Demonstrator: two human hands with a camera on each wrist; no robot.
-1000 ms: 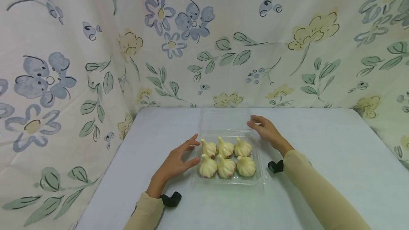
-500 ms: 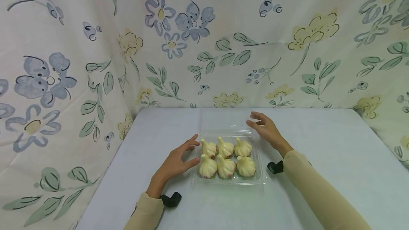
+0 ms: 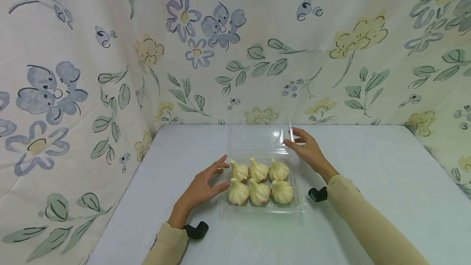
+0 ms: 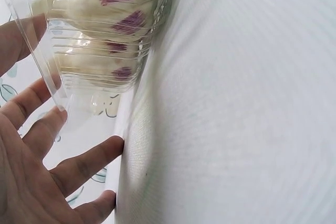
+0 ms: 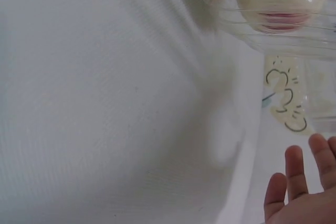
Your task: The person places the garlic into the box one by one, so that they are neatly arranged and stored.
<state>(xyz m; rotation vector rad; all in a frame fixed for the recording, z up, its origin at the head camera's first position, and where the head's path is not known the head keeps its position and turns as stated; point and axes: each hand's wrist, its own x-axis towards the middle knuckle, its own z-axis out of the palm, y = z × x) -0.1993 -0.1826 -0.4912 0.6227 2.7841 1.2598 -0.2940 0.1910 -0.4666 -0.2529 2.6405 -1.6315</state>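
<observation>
Several garlic bulbs [image 3: 259, 193] sit in two rows in a clear plastic clamshell box [image 3: 265, 209]. Its hinged lid [image 3: 259, 137] leans back at the far side, raised off the table. My left hand [image 3: 200, 187] is beside the box's left wall, fingers spread, thumb and fingertips right at the rim. In the left wrist view, purple-streaked garlic shows through the ribbed wall, and the lower fingers reach toward the tabletop. My right hand [image 3: 309, 150] is at the lid's right edge, thumb in front, fingers extended behind. The right wrist view shows the fingertips [image 5: 295, 156] below the clear plastic.
A white cloth covers the table [image 3: 368, 167]. Floral curtain [image 3: 206, 85] hangs directly behind the table and along its left side. Black wrist-worn devices [image 3: 196, 230] stick out below both wrists.
The lid has tilted up from lying back, its far edge now higher against the curtain. My right fingers have moved in at its right edge. The left hand and garlic have stayed put.
</observation>
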